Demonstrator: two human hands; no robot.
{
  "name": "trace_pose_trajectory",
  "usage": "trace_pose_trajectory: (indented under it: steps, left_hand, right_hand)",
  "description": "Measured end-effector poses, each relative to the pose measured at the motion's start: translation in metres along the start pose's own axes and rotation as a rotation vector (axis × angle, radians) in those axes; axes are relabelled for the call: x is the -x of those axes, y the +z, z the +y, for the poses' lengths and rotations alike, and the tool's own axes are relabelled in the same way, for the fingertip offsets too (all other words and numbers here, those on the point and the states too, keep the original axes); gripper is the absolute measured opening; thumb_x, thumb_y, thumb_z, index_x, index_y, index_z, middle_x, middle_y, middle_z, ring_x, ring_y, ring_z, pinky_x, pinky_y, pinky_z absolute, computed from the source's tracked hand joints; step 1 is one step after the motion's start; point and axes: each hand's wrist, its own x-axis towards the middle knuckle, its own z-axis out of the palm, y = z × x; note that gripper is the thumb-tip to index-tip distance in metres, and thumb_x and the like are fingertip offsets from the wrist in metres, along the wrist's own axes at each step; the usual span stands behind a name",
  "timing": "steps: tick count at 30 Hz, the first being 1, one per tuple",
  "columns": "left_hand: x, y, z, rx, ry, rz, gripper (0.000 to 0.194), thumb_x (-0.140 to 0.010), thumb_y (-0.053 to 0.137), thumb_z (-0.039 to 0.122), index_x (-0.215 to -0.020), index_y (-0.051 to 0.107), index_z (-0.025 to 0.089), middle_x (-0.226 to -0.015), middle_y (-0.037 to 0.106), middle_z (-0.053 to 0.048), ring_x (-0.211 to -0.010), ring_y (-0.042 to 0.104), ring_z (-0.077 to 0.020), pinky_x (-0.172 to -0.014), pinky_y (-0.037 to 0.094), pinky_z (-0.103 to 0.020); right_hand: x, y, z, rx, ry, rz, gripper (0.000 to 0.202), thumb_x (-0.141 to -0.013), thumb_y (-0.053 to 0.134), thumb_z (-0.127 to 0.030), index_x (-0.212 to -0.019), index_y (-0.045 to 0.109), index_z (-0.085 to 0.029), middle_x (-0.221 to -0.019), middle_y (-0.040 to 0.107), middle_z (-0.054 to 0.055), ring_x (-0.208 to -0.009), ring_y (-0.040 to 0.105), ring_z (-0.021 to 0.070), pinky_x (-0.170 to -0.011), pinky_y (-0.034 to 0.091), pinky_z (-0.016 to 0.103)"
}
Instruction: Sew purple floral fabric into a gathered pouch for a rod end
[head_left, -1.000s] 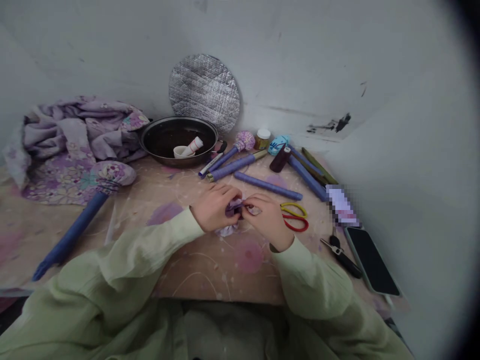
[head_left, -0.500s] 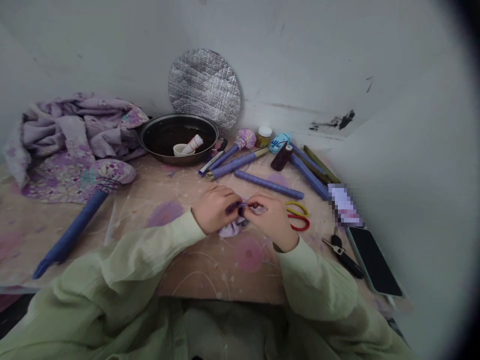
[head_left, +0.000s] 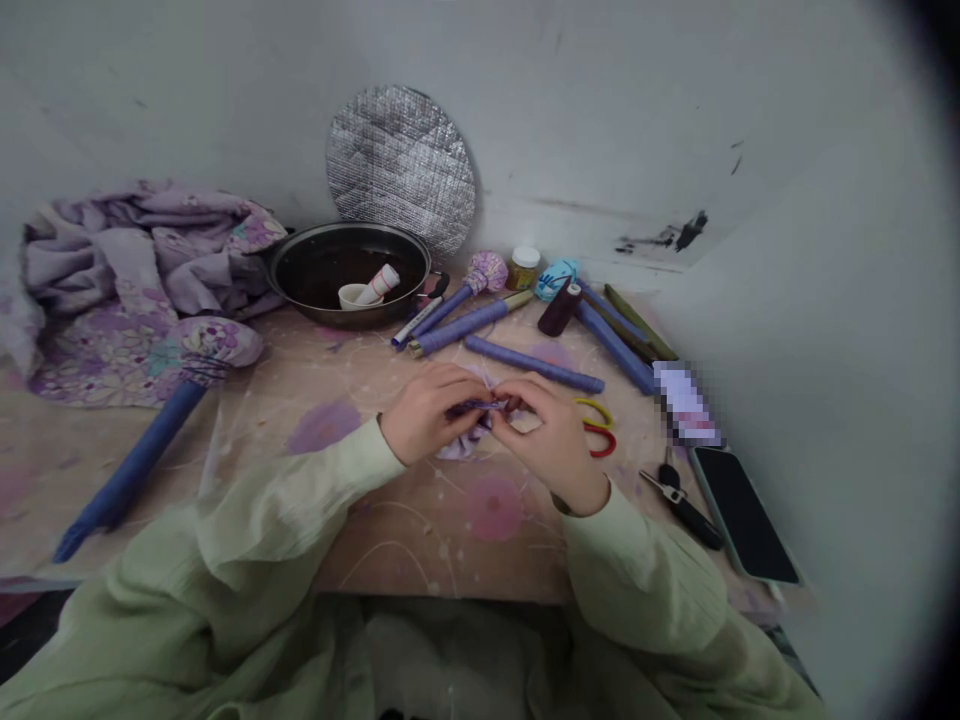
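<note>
My left hand [head_left: 426, 414] is closed around the gathered end of a small piece of lilac cloth [head_left: 463, 445], with a dark purple part of it between thumb and fingers. Against it, the thumb and fingertips of my right hand [head_left: 556, 438] pinch the same bundle, the other fingers curled in a ring. Most of the cloth hangs below and behind the fingers, so its full shape is hidden. Just right of my right hand, scissors with yellow and red handles [head_left: 600, 442] lie partly covered. Beyond both hands lies a blue-wrapped stick [head_left: 534, 364].
A dark pan [head_left: 300, 308] holds a white cup. Floral cloth [head_left: 97, 345] and a fabric-headed blue stick [head_left: 142, 460] lie left. Behind are more wrapped sticks [head_left: 461, 328], a thread spool [head_left: 559, 312] and a small jar [head_left: 523, 268]. A phone [head_left: 742, 515] and keys [head_left: 686, 505] lie right.
My right hand's fingers have rounded and its wrist has dropped slightly, with the fingertips still at the cloth. My left hand keeps its hold. The whole view has shifted a little.
</note>
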Motion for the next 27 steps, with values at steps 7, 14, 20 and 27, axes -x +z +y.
trace_pose_trajectory:
  steps: [7,14,20,27]
  left_hand:
    - [0.000,0.002,-0.002,0.085,-0.036,-0.025,0.011,-0.083,0.055,0.023,-0.085,0.062,0.015,-0.083,0.070,-0.006,-0.080,0.063,-0.0164,-0.076,0.047,-0.032]
    - [-0.003,-0.001,-0.003,0.090,-0.043,-0.077,0.012,-0.079,0.062,0.024,-0.086,0.062,0.014,-0.085,0.069,-0.006,-0.082,0.062,-0.0167,-0.075,0.046,-0.030]
    - [-0.004,-0.002,-0.007,0.168,-0.092,-0.086,0.009,-0.081,0.059,0.022,-0.084,0.063,0.014,-0.081,0.069,-0.004,-0.077,0.062,-0.0144,-0.075,0.047,-0.028]
    - [-0.005,0.006,-0.009,0.159,-0.133,-0.055,0.009,-0.079,0.058,0.021,-0.083,0.063,0.014,-0.079,0.068,-0.005,-0.074,0.061,-0.0139,-0.071,0.048,-0.026]
  right_hand:
    - [0.002,-0.002,0.001,0.004,0.002,-0.020,0.008,-0.071,0.059,-0.014,-0.072,0.063,-0.021,-0.071,0.065,0.001,-0.066,0.061,0.0144,-0.063,0.049,0.028]
    - [0.003,-0.003,-0.001,-0.003,0.034,-0.016,0.009,-0.072,0.059,-0.015,-0.068,0.064,-0.021,-0.069,0.067,0.001,-0.064,0.061,0.0144,-0.061,0.049,0.028]
    - [0.004,-0.005,-0.001,-0.086,0.098,-0.053,0.010,-0.075,0.058,-0.018,-0.078,0.068,-0.019,-0.076,0.069,0.003,-0.071,0.063,0.0156,-0.066,0.050,0.029]
    - [-0.008,-0.025,0.031,-0.015,0.141,-0.063,0.019,-0.080,0.053,-0.028,-0.076,0.069,-0.019,-0.079,0.071,0.005,-0.071,0.064,0.0171,-0.067,0.050,0.031]
